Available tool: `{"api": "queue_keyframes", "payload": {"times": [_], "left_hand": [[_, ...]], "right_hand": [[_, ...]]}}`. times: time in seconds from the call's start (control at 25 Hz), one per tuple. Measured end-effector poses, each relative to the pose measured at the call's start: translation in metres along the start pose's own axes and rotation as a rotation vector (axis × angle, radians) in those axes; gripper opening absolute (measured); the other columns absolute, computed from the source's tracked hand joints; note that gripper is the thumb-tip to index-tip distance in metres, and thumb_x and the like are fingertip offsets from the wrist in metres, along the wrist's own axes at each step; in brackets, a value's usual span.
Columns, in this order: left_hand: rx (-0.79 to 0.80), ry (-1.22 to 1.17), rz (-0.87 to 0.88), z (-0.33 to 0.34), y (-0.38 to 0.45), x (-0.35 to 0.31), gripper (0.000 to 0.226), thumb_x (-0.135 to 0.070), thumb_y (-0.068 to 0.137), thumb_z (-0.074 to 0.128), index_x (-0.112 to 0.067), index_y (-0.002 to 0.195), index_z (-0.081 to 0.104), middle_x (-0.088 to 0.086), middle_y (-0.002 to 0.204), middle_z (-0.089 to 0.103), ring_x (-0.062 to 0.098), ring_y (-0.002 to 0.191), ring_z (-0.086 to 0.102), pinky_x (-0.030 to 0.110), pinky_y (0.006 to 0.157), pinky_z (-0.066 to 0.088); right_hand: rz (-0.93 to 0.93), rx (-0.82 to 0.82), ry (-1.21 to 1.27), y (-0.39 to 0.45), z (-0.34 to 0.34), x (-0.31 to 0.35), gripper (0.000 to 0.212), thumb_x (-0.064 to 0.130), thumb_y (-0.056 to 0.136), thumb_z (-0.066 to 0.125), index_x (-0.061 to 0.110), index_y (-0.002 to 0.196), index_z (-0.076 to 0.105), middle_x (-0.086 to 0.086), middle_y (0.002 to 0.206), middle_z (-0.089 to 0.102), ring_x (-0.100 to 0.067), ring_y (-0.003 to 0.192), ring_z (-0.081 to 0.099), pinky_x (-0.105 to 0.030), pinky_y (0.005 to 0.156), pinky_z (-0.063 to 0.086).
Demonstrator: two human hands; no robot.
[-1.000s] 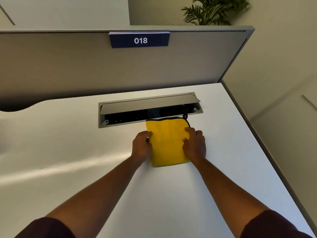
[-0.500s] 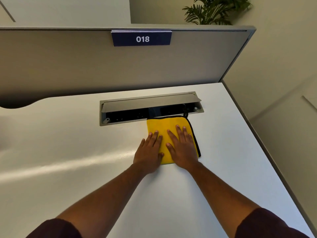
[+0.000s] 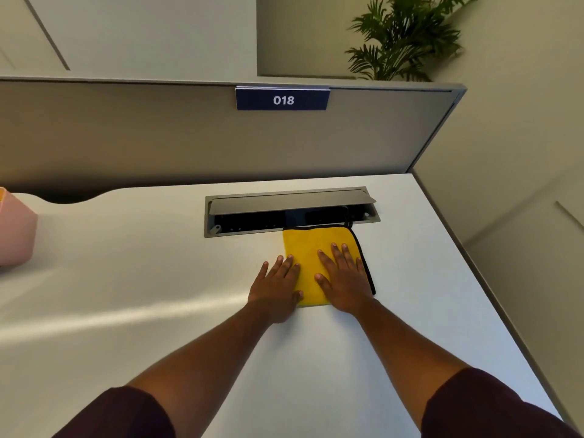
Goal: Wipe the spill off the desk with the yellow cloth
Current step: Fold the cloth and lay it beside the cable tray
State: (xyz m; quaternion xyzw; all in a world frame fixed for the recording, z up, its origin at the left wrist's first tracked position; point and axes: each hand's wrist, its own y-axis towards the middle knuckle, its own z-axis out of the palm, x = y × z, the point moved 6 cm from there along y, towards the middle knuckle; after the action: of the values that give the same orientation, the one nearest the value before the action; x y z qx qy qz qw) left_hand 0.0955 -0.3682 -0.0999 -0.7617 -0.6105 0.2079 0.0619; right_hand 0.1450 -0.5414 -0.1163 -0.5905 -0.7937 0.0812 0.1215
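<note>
Left hand (image 3: 275, 294) and right hand (image 3: 343, 281) flat, palms down, on yellow cloth (image 3: 311, 248)

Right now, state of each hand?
Left hand: open, flat, fingers overlapping the yellow cloth.
Right hand: open, flat on the cloth.

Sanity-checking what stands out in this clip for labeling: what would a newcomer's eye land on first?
First the yellow cloth, bright against the white desk, lying right in front of the open cable tray. The left hand and right hand lie flat on it, fingers spread. Next the blue "018" sign on the partition and the palm plant behind it.
</note>
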Motion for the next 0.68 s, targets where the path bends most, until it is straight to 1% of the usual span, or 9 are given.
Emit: {"api": "queue_keyframes", "payload": {"times": [0.12,0.24,0.4,0.52,0.68], "left_hand": [[-0.019,-0.004,-0.044,-0.011,-0.027,0.011,0.071,-0.054,0.104,0.028,-0.020,0.163,0.006,0.003,0.172,-0.006,0.026,0.159,-0.008,0.048,0.128,-0.004],[-0.055,-0.017,-0.075,-0.020,-0.058,0.027,0.069,-0.051,0.105,0.027,-0.019,0.163,0.010,0.003,0.172,-0.007,0.024,0.159,-0.011,0.048,0.128,-0.005],[-0.084,-0.080,-0.145,-0.012,-0.105,0.059,0.066,-0.048,0.105,0.029,-0.018,0.162,0.014,0.002,0.173,-0.005,0.022,0.159,-0.011,0.047,0.129,-0.003],[-0.096,-0.099,-0.237,-0.003,-0.148,0.102,0.066,-0.048,0.105,0.031,-0.018,0.162,0.016,0.000,0.173,-0.003,0.021,0.159,-0.010,0.046,0.129,-0.002],[-0.112,-0.103,-0.336,-0.005,-0.202,0.177,0.066,-0.049,0.104,0.032,-0.018,0.161,0.018,0.000,0.173,0.000,0.021,0.160,-0.008,0.047,0.128,0.000]], "right_hand": [[-0.005,0.013,-0.026,-0.017,-0.008,0.015,0.071,0.060,0.109,0.029,0.031,0.171,0.010,-0.003,0.180,0.001,-0.031,0.167,-0.005,-0.056,0.132,0.007],[-0.009,-0.020,-0.052,-0.031,-0.017,0.038,0.071,0.061,0.109,0.032,0.028,0.170,0.017,-0.004,0.180,0.005,-0.032,0.167,-0.004,-0.057,0.132,0.008],[-0.038,-0.055,-0.059,-0.036,-0.015,0.082,0.068,0.059,0.109,0.035,0.027,0.168,0.024,-0.004,0.180,0.010,-0.031,0.167,-0.002,-0.056,0.132,0.009],[-0.088,-0.042,-0.045,-0.038,-0.008,0.136,0.067,0.060,0.108,0.038,0.030,0.167,0.029,-0.003,0.179,0.012,-0.029,0.167,-0.001,-0.055,0.133,0.010],[-0.176,-0.024,0.035,-0.035,-0.007,0.221,0.065,0.058,0.108,0.042,0.030,0.165,0.032,-0.002,0.179,0.016,-0.026,0.167,0.003,-0.053,0.133,0.012]]}}
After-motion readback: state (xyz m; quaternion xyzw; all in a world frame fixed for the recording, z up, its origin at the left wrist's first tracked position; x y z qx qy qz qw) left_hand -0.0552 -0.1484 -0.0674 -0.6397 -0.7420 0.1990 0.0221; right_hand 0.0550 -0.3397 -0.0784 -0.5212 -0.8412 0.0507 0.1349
